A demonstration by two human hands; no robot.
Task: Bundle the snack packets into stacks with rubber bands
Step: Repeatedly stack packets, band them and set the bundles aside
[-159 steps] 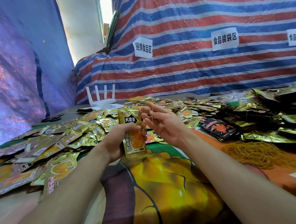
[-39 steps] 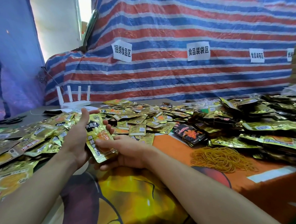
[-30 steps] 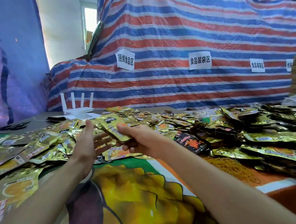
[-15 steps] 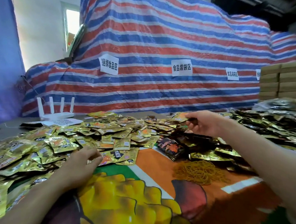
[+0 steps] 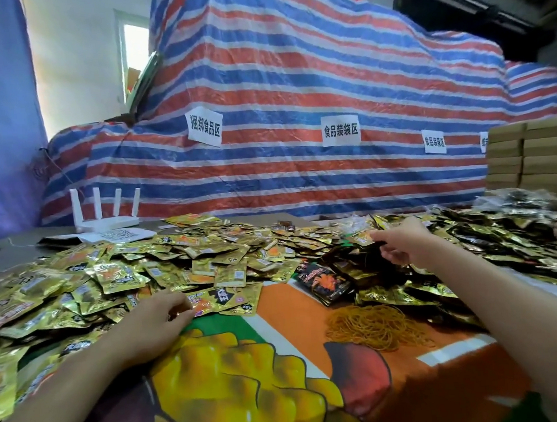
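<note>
Across the table top: gold foil snack packets (image 5: 208,257) are heaped loose from the left edge to the middle, on a printed cloth (image 5: 248,375); a darker heap (image 5: 501,246) is piled to the right.
Left hand (image 5: 153,319): laid palm down at the near edge of the loose heap, with fingers curled towards a black-lettered packet (image 5: 223,297). Whether anything is gripped cannot be told.
Right hand (image 5: 400,245): stretched out to the darker heap, with a gold packet (image 5: 363,238) pinched between thumb and fingers. Whether it is a single packet or a banded stack cannot be told.
Rubber bands (image 5: 375,327): a loose tangle is seen on the orange part of the cloth, between the two arms and touched by neither hand.
Odd item: a black packet (image 5: 324,281) lies between the two heaps.
Surroundings: a white router (image 5: 106,218) is noted at far left, a striped tarpaulin (image 5: 295,79) behind, and cardboard boxes (image 5: 528,156) at far right.
Stage, as judged: packets are being gathered, and no band is yet taken up.
Risk, slippage: foil is judged slick, so a stack squared with one hand could fan out before it is banded.
Risk, mixing: the black packet could be swept into a gold stack.
Risk, bands: several bands could be lifted together from the tangle.
</note>
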